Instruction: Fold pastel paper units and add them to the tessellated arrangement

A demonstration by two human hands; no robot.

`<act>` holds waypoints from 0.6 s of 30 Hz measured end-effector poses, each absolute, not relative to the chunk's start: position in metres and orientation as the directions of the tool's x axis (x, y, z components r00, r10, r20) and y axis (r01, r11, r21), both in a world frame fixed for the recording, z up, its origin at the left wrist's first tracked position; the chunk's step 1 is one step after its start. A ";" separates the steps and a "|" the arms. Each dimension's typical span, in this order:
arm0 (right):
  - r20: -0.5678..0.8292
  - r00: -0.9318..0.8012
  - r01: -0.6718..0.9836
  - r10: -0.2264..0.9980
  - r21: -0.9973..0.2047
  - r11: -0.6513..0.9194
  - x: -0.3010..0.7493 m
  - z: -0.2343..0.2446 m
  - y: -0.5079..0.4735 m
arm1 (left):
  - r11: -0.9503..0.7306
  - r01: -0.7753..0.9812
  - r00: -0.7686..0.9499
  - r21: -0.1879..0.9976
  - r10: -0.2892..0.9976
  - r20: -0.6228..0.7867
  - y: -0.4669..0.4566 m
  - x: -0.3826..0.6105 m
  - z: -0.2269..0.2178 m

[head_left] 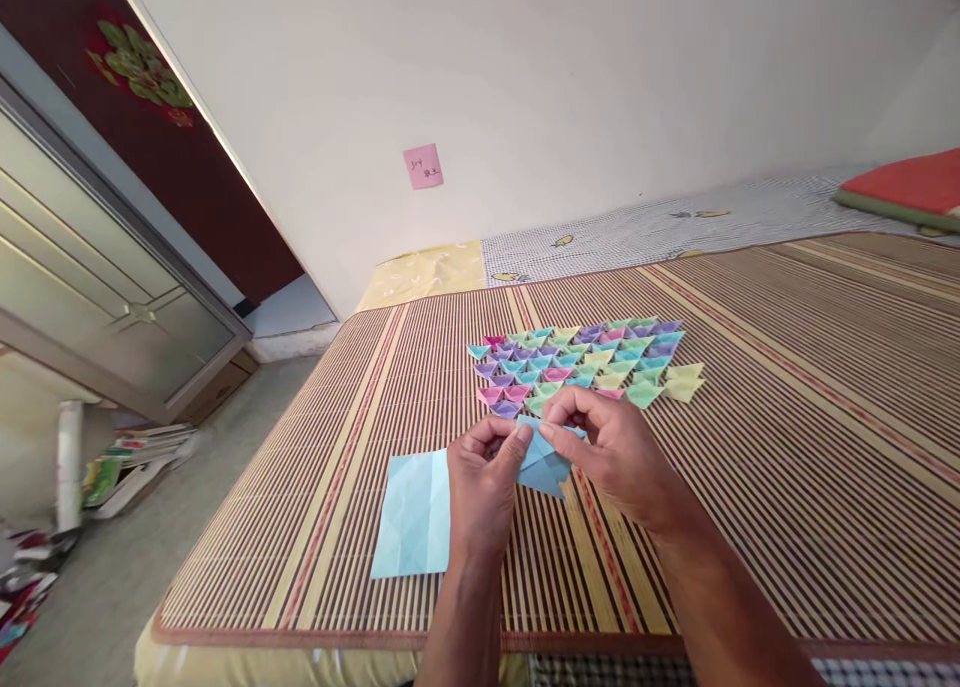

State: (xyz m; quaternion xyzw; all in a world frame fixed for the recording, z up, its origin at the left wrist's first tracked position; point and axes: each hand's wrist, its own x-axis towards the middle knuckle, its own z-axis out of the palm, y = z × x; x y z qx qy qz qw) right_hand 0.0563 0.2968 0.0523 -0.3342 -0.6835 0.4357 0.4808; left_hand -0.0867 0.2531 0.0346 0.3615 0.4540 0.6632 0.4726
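Both hands pinch a partly folded light blue paper piece (543,462) just above the striped bamboo mat (787,447). My left hand (484,482) grips its left side with closed fingers. My right hand (611,447) pinches its top edge between thumb and forefinger. Under my left hand lies a flat, creased light blue paper sheet (415,515). Just beyond the hands, a patch of several small folded paper pieces (585,360) in pink, purple, teal, green and yellow lies in tight rows on the mat.
The mat covers a bed with a yellow sheet (427,272) and a grey checked cloth (675,229) at its far end. A red cushion (904,187) sits far right. A pink note (423,165) hangs on the wall. Magazines (127,462) lie on the floor at left.
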 end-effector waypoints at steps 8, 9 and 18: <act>0.276 -0.354 -0.045 0.893 -0.959 0.279 0.048 0.050 0.296 | -0.157 -0.460 -0.326 0.874 0.945 -0.002 0.254 -0.083 0.038; 0.272 -0.354 -0.038 0.895 -0.960 0.277 0.047 0.049 0.296 | -0.160 -0.459 -0.331 0.874 0.944 -0.001 0.254 -0.083 0.038; 0.214 -0.345 -0.068 0.914 -0.977 0.203 0.051 0.048 0.300 | -0.134 -0.500 -0.302 0.856 0.953 -0.027 0.255 -0.082 0.039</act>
